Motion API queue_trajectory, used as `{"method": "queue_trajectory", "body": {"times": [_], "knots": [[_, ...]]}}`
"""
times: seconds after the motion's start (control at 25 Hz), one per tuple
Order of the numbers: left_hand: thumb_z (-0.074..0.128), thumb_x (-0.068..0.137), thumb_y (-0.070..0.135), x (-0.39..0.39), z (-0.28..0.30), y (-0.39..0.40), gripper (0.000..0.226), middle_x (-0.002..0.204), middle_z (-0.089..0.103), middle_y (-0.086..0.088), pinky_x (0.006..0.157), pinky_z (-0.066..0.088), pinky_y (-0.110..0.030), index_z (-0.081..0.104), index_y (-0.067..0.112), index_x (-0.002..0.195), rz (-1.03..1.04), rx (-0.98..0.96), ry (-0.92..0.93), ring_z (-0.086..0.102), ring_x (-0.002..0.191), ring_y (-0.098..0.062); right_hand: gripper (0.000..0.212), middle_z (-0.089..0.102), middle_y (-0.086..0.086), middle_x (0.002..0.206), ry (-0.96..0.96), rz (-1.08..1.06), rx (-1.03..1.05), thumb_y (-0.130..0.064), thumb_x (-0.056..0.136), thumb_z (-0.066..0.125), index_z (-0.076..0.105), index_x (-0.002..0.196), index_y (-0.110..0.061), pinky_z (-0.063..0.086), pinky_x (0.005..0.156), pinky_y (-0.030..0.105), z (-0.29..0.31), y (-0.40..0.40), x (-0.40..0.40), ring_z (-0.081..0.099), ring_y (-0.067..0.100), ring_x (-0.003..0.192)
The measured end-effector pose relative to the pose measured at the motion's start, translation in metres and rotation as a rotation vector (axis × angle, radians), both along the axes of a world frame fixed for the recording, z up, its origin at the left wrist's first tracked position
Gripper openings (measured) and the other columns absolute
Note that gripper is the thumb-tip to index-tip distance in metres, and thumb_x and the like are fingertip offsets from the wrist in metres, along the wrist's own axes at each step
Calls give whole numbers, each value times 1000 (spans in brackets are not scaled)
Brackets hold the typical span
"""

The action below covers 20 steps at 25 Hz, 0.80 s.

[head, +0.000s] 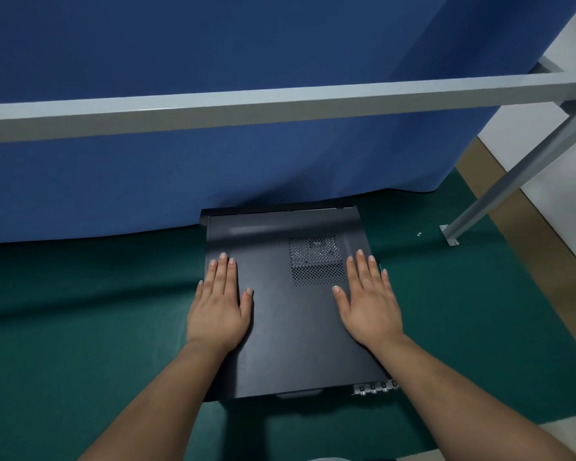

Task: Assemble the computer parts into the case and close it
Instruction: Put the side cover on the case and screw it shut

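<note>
Both forearms reach in from the near edge, palms down. Left hand (218,307) flat on the side panel (280,321), fingers straight and together, near the panel's left edge. Right hand (368,301) flat too, fingers slightly spread, just beside the vent grille (316,261) and close to the right edge. Neither grip closed on anything: open palms pressing only.

Black computer case (374,389) lying on its side on the green-covered bench (80,311), far end touching or tucked just under the hem of the blue curtain (213,144). Panel already laid over the opening, so contents hidden; only a dim hint of a part behind the grille holes, too faint to name. Silver rear connectors showing at the near right corner.

Likely heavy and rigid as a whole, steady on the cloth. Panel itself thin sheet metal, smooth, probably flexing a little in the middle and slippery under dry palms. Best handled by flat pressure near the edges, over the frame rails, sliding lengthwise to seat the tabs; grille area weaker, better avoided. Edges possibly sharp. Cannot tell whether the panel is fully latched or whether screws are in.

Grey metal frame (280,101) crossing above; small screw-like bits (419,233) on the cloth to the right, near the frame's foot.
</note>
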<state>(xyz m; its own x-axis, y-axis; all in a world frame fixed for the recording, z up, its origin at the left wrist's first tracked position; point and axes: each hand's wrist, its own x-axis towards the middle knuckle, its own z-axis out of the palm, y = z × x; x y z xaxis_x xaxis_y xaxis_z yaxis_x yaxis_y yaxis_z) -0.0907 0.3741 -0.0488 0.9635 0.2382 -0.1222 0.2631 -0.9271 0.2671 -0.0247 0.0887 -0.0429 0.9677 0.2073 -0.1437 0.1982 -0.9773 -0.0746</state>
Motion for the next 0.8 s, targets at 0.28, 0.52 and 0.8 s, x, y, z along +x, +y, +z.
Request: {"method": "queue_trajectory", "body": {"times": [0.28, 0.52, 0.8], "knots": [[13, 100, 56, -1, -9, 1, 76, 172, -2, 1, 129, 14, -42, 8, 15, 165, -2, -8, -45, -7, 158, -15, 72, -12, 1, 170, -33, -9, -12, -57, 105, 12, -1, 163, -17, -4, 128, 43, -5, -1, -3, -14, 19, 157], [21, 103, 55, -8, -10, -2, 73, 172, -7, 4, 128, 14, -43, 5, 19, 165, -1, 3, -14, -9, 158, -14, 70, -12, -1, 170, -34, -14, -23, -55, 105, 13, 1, 164, -18, -5, 128, 41, -9, -5, -9, -15, 16, 156], [23, 102, 58, 6, -2, 4, 76, 171, -9, 7, 128, 19, -41, 3, 21, 165, -20, -21, -26, -13, 157, -10, 71, -9, 1, 171, -52, -19, -25, -55, 105, 16, 4, 164, -17, 2, 129, 42, -5, 1, 2, -12, 17, 157]]}}
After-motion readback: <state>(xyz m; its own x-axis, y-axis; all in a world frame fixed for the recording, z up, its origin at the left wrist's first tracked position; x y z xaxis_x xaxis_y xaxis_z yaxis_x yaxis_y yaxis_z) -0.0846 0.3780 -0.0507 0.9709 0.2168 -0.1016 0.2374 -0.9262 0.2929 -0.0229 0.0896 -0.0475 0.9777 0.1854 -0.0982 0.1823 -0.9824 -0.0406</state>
